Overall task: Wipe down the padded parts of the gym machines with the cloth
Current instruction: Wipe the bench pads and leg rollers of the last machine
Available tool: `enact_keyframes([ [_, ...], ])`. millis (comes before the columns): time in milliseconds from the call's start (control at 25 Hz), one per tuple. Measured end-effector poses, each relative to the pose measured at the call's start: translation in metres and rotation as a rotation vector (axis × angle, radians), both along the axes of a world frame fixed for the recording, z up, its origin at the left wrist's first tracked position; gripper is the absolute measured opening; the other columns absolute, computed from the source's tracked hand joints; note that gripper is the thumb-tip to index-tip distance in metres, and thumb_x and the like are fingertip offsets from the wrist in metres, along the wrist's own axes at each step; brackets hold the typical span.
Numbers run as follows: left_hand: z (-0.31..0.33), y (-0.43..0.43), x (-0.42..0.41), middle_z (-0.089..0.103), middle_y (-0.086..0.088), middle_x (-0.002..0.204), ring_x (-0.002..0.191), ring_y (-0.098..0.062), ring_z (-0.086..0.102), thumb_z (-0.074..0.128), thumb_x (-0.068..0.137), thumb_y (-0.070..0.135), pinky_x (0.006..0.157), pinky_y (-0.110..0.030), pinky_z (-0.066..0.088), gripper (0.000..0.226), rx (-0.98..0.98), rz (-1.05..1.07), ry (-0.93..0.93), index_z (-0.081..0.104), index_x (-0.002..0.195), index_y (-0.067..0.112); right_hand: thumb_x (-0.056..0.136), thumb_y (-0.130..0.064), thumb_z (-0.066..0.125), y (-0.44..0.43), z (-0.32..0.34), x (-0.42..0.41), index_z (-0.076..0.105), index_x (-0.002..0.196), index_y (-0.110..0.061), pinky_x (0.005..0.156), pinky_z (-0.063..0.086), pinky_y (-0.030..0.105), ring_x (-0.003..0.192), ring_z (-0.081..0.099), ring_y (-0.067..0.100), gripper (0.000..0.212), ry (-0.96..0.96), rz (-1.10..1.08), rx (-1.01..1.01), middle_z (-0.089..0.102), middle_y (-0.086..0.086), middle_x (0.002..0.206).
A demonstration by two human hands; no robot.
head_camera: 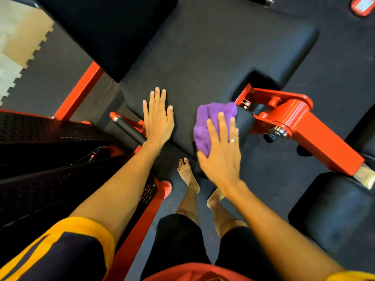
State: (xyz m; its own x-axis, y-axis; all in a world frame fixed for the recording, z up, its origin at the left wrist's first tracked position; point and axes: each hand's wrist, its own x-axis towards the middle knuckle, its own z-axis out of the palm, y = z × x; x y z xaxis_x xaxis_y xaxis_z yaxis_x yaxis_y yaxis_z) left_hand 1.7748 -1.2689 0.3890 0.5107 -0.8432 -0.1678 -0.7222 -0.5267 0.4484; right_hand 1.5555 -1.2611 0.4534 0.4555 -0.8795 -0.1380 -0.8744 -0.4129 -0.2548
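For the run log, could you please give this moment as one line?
right hand presses purple cloth on black padded seat | left hand flat on seat

Gym, seemingly: padded seat [213, 53], red frame [304, 126].

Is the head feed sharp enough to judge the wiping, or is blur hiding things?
Head view: the right hand and purple cloth are slightly motion-smeared; the left hand is sharper; the black seat pad is dark, little surface detail; wide-angle bending stretches the edges.

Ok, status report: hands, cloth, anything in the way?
Left hand flat on seat pad, empty. Right hand pressing purple cloth on the pad's near edge. Red lever arm close beside the cloth.
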Motion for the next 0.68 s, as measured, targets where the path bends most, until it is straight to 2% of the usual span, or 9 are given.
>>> enact_keyframes([
  [80, 0.002, 0.002, -0.010, 0.018, -0.005, 0.169, 0.157, -0.019, 0.011, 0.032, 0.102, 0.031, 0.128, -0.043, 0.000, 0.059, -0.007, -0.003, 0.005, 0.029, 0.159, 0.015, 0.085, -0.049, 0.063, 0.016, -0.003, 0.009, 0.035, 0.158, -0.011, 0.124, 0.020, 0.057, 0.154, 0.010, 0.047, 0.087, -0.015, 0.111, 0.017, 0.017, 0.015, 0.169],
  [200, 0.006, 0.005, -0.023, 0.018, -0.004, 0.169, 0.157, -0.018, 0.009, 0.031, 0.102, 0.031, 0.128, -0.043, 0.000, 0.060, -0.006, -0.029, 0.020, 0.028, 0.160, 0.015, 0.086, -0.047, 0.063, -0.018, -0.009, 0.019, 0.036, 0.159, -0.016, 0.124, 0.019, 0.057, 0.155, 0.015, 0.044, 0.083, -0.059, 0.195, 0.015, 0.022, 0.013, 0.169],
  [280, 0.010, 0.007, -0.034, 0.018, -0.004, 0.169, 0.157, -0.017, 0.010, 0.030, 0.102, 0.031, 0.128, -0.043, 0.001, 0.060, -0.018, -0.059, 0.014, 0.028, 0.160, 0.015, 0.087, -0.046, 0.061, -0.047, -0.012, 0.012, 0.037, 0.158, -0.019, 0.124, 0.019, 0.057, 0.154, 0.017, 0.043, 0.080, -0.051, 0.102, -0.010, 0.023, 0.013, 0.168],
  [360, 0.014, 0.011, -0.048, 0.019, -0.003, 0.169, 0.157, -0.017, 0.010, 0.030, 0.101, 0.031, 0.128, -0.043, 0.001, 0.060, -0.025, -0.099, 0.012, 0.028, 0.160, 0.016, 0.089, -0.043, 0.063, -0.052, -0.010, -0.004, 0.034, 0.159, -0.019, 0.124, 0.023, 0.056, 0.155, 0.013, 0.042, 0.080, -0.090, -0.089, -0.020, 0.018, 0.012, 0.170],
  [440, 0.018, 0.014, -0.062, 0.019, -0.002, 0.169, 0.157, -0.016, 0.010, 0.028, 0.102, 0.032, 0.128, -0.042, 0.001, 0.060, -0.038, -0.147, 0.014, 0.028, 0.160, 0.016, 0.091, -0.039, 0.066, -0.027, -0.003, -0.017, 0.026, 0.162, -0.020, 0.119, 0.035, 0.053, 0.157, 0.007, 0.039, 0.083, -0.214, -0.309, 0.013, 0.008, 0.009, 0.172],
  [520, 0.021, 0.016, -0.072, 0.020, -0.002, 0.169, 0.157, -0.016, 0.010, 0.026, 0.102, 0.032, 0.128, -0.042, 0.001, 0.060, -0.051, -0.191, 0.014, 0.028, 0.160, 0.016, 0.092, -0.038, 0.068, 0.012, 0.005, -0.022, 0.020, 0.163, -0.024, 0.111, 0.045, 0.050, 0.158, 0.001, 0.036, 0.087, -0.303, -0.439, 0.109, -0.003, 0.005, 0.172],
  [600, 0.024, 0.018, -0.080, 0.020, -0.002, 0.168, 0.157, -0.017, 0.010, 0.023, 0.102, 0.032, 0.128, -0.041, 0.002, 0.061, -0.055, -0.222, 0.016, 0.029, 0.160, 0.015, 0.089, -0.038, 0.071, 0.041, 0.006, -0.024, 0.018, 0.164, -0.028, 0.110, 0.045, 0.050, 0.158, -0.005, 0.036, 0.092, -0.313, -0.386, 0.181, -0.009, 0.004, 0.172],
  [680, 0.027, 0.018, -0.088, 0.021, -0.003, 0.168, 0.157, -0.017, 0.011, 0.023, 0.102, 0.030, 0.128, -0.040, 0.001, 0.060, -0.067, -0.268, 0.032, 0.029, 0.159, 0.014, 0.087, -0.043, 0.068, 0.032, -0.001, -0.030, 0.023, 0.163, -0.026, 0.117, 0.039, 0.054, 0.157, -0.005, 0.038, 0.090, -0.289, -0.242, 0.138, -0.002, 0.006, 0.172],
])
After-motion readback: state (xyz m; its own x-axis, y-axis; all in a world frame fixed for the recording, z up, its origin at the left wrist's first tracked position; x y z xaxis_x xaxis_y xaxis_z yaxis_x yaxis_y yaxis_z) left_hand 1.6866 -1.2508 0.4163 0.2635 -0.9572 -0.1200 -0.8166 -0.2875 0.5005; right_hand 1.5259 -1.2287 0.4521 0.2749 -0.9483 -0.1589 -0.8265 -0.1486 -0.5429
